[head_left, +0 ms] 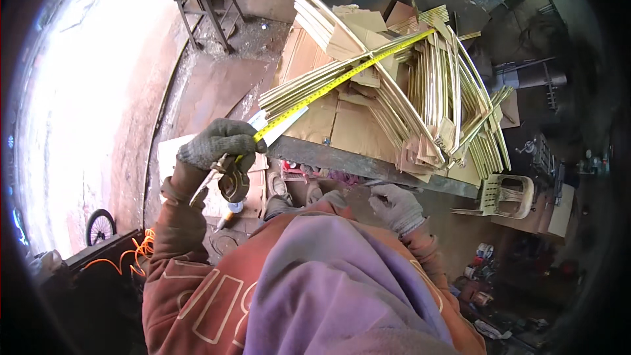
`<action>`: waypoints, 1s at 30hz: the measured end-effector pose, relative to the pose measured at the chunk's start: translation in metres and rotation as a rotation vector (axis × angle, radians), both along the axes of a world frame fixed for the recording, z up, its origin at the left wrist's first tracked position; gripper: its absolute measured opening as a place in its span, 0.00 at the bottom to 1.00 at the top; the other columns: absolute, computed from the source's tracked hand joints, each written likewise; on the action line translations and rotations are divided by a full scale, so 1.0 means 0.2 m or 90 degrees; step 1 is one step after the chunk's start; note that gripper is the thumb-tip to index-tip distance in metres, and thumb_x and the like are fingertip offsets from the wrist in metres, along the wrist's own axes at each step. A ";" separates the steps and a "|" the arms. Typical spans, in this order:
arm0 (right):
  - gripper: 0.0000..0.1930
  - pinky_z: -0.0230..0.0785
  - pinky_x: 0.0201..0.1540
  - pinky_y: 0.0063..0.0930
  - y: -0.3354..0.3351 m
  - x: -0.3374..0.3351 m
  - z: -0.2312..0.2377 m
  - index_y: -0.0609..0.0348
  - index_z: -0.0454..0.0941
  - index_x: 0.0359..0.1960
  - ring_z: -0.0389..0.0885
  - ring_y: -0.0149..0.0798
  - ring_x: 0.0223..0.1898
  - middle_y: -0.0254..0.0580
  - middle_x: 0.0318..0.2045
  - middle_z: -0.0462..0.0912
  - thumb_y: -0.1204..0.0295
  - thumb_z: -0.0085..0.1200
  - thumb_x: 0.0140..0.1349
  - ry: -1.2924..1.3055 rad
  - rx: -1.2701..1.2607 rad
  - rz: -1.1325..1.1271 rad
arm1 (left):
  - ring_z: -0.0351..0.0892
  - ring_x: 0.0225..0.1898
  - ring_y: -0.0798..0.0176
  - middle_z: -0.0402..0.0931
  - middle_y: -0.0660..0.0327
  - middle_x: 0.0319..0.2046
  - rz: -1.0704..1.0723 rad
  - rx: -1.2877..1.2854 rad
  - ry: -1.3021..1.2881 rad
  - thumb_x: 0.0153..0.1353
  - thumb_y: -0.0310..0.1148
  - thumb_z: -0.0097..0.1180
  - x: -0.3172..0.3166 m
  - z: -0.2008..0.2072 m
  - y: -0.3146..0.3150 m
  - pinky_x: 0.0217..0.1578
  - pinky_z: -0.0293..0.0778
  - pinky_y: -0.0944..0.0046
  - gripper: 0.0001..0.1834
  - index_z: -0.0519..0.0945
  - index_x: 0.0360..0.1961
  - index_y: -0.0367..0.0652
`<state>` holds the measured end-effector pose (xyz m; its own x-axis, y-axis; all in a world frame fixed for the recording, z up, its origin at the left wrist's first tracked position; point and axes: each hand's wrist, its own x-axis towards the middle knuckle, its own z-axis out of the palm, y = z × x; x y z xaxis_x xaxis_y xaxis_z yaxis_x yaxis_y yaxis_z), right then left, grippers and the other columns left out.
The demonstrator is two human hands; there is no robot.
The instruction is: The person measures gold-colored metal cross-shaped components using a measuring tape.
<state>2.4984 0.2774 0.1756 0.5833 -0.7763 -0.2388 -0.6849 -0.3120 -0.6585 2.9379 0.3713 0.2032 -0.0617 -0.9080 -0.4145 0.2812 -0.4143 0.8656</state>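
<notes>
My left hand (220, 146), in a grey knit glove, is closed on a tape measure whose round case (234, 185) hangs below the fingers. From this hand the yellow tape blade (342, 79) stretches up and right along a bundle of thin brass-coloured rods (296, 91). A metal tool (209, 177) also sticks out beneath the hand; its kind is unclear. My right hand (397, 208), gloved too, hovers near the table's front edge with loosely bent fingers and nothing in it.
More bundles of rods (434, 85), with cardboard wraps, lie crossed on the cardboard-covered table (368, 162). A plastic chair (506, 196) stands at the right, a machine on a stand (204, 0) at the far left. An orange hose (141, 250) lies at lower left.
</notes>
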 end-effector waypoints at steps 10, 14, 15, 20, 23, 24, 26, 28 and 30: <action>0.19 0.84 0.42 0.33 -0.45 0.12 -0.04 0.61 0.82 0.54 0.89 0.39 0.38 0.47 0.41 0.88 0.58 0.59 0.74 -0.465 0.466 -0.161 | 0.78 0.21 0.67 0.81 0.57 0.22 0.022 -0.005 -0.013 0.64 0.37 0.63 -0.58 0.23 -0.02 0.23 0.70 0.69 0.17 0.85 0.40 0.30; 0.23 0.86 0.36 0.42 -0.78 0.46 -0.04 0.59 0.76 0.59 0.88 0.46 0.32 0.48 0.36 0.87 0.55 0.58 0.74 -0.565 0.572 -0.239 | 0.80 0.25 0.66 0.82 0.57 0.24 0.041 0.006 -0.067 0.67 0.35 0.61 -0.87 0.11 0.05 0.30 0.75 0.66 0.16 0.85 0.44 0.28; 0.22 0.86 0.33 0.43 -0.83 0.55 -0.08 0.59 0.76 0.57 0.88 0.46 0.30 0.48 0.35 0.87 0.54 0.58 0.74 -0.560 0.613 -0.226 | 0.80 0.26 0.66 0.82 0.57 0.24 0.063 0.013 -0.048 0.68 0.34 0.61 -0.94 0.09 0.09 0.31 0.75 0.66 0.16 0.85 0.44 0.28; 0.12 0.80 0.28 0.45 -1.13 0.61 -0.29 0.57 0.75 0.44 0.81 0.44 0.24 0.42 0.27 0.81 0.60 0.56 0.75 -0.715 0.900 -0.090 | 0.82 0.29 0.65 0.83 0.58 0.27 0.107 0.056 -0.126 0.68 0.34 0.62 -1.20 0.05 0.22 0.35 0.77 0.64 0.15 0.87 0.42 0.30; 0.08 0.76 0.27 0.44 -1.01 0.69 -0.18 0.56 0.74 0.39 0.76 0.41 0.23 0.38 0.25 0.76 0.66 0.52 0.76 -0.730 0.807 -0.208 | 0.83 0.32 0.63 0.85 0.57 0.30 0.173 0.133 -0.287 0.67 0.37 0.61 -1.22 0.00 0.47 0.39 0.78 0.63 0.16 0.87 0.42 0.31; 0.08 0.76 0.27 0.44 -1.01 0.66 -0.17 0.56 0.74 0.39 0.77 0.41 0.23 0.38 0.25 0.77 0.67 0.52 0.76 -0.749 0.755 -0.232 | 0.83 0.33 0.62 0.85 0.56 0.30 0.174 0.141 -0.355 0.67 0.38 0.60 -1.22 -0.04 0.55 0.40 0.78 0.62 0.17 0.87 0.42 0.31; 0.07 0.80 0.29 0.45 -0.92 0.66 -0.10 0.60 0.76 0.43 0.80 0.42 0.24 0.39 0.26 0.79 0.69 0.51 0.77 -0.774 0.653 -0.226 | 0.83 0.35 0.61 0.86 0.55 0.32 0.189 0.183 -0.461 0.66 0.39 0.58 -1.24 -0.03 0.74 0.42 0.77 0.62 0.18 0.88 0.42 0.32; 0.07 0.82 0.30 0.44 -0.81 0.65 -0.06 0.61 0.76 0.45 0.82 0.43 0.25 0.40 0.27 0.80 0.69 0.52 0.77 -0.782 0.622 -0.196 | 0.83 0.36 0.62 0.86 0.55 0.33 0.164 0.189 -0.563 0.65 0.40 0.57 -1.22 -0.03 0.94 0.42 0.77 0.62 0.19 0.88 0.42 0.33; 0.08 0.86 0.31 0.43 -0.78 0.65 -0.11 0.60 0.78 0.49 0.86 0.44 0.26 0.44 0.31 0.84 0.70 0.53 0.76 -0.752 0.559 -0.171 | 0.83 0.34 0.63 0.86 0.55 0.32 0.221 0.257 -0.549 0.65 0.39 0.56 -1.21 -0.06 1.06 0.40 0.76 0.62 0.18 0.88 0.42 0.34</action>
<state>2.6291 0.1216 0.1541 0.6342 -0.7523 -0.1786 0.3919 0.5119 -0.7644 2.6958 0.5829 0.1919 0.6440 -0.6016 -0.4726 -0.2141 -0.7348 0.6436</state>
